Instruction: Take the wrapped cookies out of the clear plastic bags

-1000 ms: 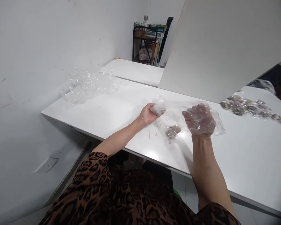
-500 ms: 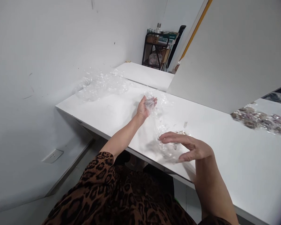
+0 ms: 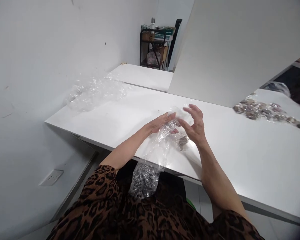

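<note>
My left hand (image 3: 162,122) is closed around a crumpled sheet of clear plastic film (image 3: 162,140), thumb on top. The film trails down over the table's front edge and bunches by my lap. Just right of it is my right hand (image 3: 196,125), raised with fingers apart; its thumb and fingertips are close to the film, and I cannot tell whether they touch it. Below the two hands, a small brownish item (image 3: 183,142) in clear wrap lies on the white table (image 3: 222,150); its kind is not clear.
A heap of clear plastic (image 3: 95,91) lies at the table's far left by the wall. Several brownish plastic-wrapped pieces (image 3: 262,110) lie on the right, near a large upright white panel (image 3: 227,53). A black shelf cart (image 3: 152,43) stands behind.
My left hand has come nearer, drawing the film over the table's edge. My right hand has moved forward and up beside it. The view has shifted slightly right.
</note>
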`<state>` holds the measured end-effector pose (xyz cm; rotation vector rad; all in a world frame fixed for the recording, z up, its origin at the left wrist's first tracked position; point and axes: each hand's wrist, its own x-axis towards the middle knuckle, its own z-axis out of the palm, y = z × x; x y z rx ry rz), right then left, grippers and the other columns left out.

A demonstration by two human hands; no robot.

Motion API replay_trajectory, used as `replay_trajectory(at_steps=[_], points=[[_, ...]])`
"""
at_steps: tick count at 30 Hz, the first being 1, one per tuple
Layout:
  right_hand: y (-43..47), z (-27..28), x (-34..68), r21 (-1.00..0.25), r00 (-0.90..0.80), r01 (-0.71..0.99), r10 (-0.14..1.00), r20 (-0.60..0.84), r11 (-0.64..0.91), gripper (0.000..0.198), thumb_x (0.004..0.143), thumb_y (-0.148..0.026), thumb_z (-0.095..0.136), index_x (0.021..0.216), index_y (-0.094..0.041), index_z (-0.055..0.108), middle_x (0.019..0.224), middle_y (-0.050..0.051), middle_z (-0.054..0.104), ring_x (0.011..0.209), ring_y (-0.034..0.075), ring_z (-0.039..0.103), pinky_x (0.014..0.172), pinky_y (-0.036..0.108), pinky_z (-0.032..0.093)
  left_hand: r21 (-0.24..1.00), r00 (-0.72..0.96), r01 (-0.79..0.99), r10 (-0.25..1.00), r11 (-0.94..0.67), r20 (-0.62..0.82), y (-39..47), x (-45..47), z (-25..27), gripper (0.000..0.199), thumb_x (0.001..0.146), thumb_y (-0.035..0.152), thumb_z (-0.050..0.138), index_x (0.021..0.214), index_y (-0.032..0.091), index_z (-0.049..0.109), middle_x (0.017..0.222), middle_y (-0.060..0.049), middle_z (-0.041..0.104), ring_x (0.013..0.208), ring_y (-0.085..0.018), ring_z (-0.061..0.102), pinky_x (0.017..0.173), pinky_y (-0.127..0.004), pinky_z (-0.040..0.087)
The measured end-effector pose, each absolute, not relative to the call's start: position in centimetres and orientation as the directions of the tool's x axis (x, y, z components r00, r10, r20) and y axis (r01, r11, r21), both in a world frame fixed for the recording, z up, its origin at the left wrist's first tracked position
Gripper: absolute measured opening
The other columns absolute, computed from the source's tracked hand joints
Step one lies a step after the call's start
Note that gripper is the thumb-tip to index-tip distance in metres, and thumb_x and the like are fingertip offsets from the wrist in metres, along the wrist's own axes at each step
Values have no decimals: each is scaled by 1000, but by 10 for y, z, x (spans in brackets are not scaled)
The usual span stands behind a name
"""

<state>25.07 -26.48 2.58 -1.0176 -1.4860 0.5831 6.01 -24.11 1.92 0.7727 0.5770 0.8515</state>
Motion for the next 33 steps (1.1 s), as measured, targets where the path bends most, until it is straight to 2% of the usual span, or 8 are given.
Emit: replay_trajectory(at_steps=[3, 6, 8, 15, 20, 23, 26, 33], points=[[-257, 25, 258, -876, 266, 103, 836, 480, 470, 27, 79, -46, 88, 80, -24, 71, 110, 5, 73, 117, 23, 65, 94, 36, 57, 914, 634, -240, 766, 327, -107, -246, 55, 24, 66, 80, 38, 91, 138, 21, 67, 116, -16, 77, 103, -31, 77, 93, -44, 61], [-243, 20, 273, -910, 439, -154, 852, 285, 384, 34, 73, -43, 91, 75, -23, 64, 82, -2, 67, 80, 13, 65, 62, 21, 51, 934, 686, -163, 717, 318, -125, -246, 49, 24, 70, 77, 35, 90, 141, 22, 65, 109, -15, 79, 93, -29, 78, 90, -44, 62], [-233, 14, 283, -909, 448, -295, 883, 139, 294, 39, 68, -44, 94, 78, -23, 62, 78, -4, 65, 72, 11, 64, 53, 18, 46, 916, 706, -185, 697, 357, -129, -242, 48, 22, 60, 82, 34, 84, 139, 21, 68, 103, -15, 79, 84, -26, 76, 87, -43, 62], [-237, 11, 270, -902, 86, -431, 996, -20, 19, 67, 69, -84, 79, 101, -27, 64, 114, 10, 74, 110, 28, 74, 78, 44, 66, 777, 475, -511, 874, 366, -99, -227, 54, 15, 38, 106, 47, 54, 124, 19, 72, 100, -9, 78, 67, -16, 70, 77, -32, 59], [-253, 13, 242, -934, -100, -326, 988, -118, -145, 55, 57, -57, 101, 84, -22, 69, 94, 4, 78, 88, 19, 75, 69, 29, 62, 678, 474, -591, 868, 436, -145, -228, 62, 12, 41, 105, 52, 56, 119, 18, 74, 96, -9, 79, 83, -21, 74, 88, -36, 59], [-258, 18, 239, -942, -40, -334, 999, -21, -34, 47, 55, -38, 104, 71, -20, 64, 82, 1, 76, 74, 13, 72, 62, 21, 57, 682, 441, -603, 886, 413, -146, -226, 67, 6, 31, 106, 41, 57, 106, 15, 74, 83, -6, 74, 71, -16, 68, 80, -30, 58], [-262, 29, 242, -919, 40, -384, 996, 80, 89, 44, 60, -34, 100, 70, -20, 59, 94, 3, 81, 81, 15, 76, 62, 23, 59, 717, 409, -571, 896, 401, -174, -223, 69, 1, 23, 105, 37, 59, 106, 18, 72, 82, -3, 71, 65, -13, 66, 78, -26, 57], [-266, 54, 244, -909, 81, -376, 983, 162, 181, 37, 63, -28, 91, 67, -21, 55, 99, 5, 83, 90, 23, 80, 59, 25, 60, 642, 569, -502, 781, 579, -259, -221, 65, -2, 68, 93, 77, 58, 127, 18, 64, 91, -8, 72, 80, -25, 76, 86, -48, 64]])
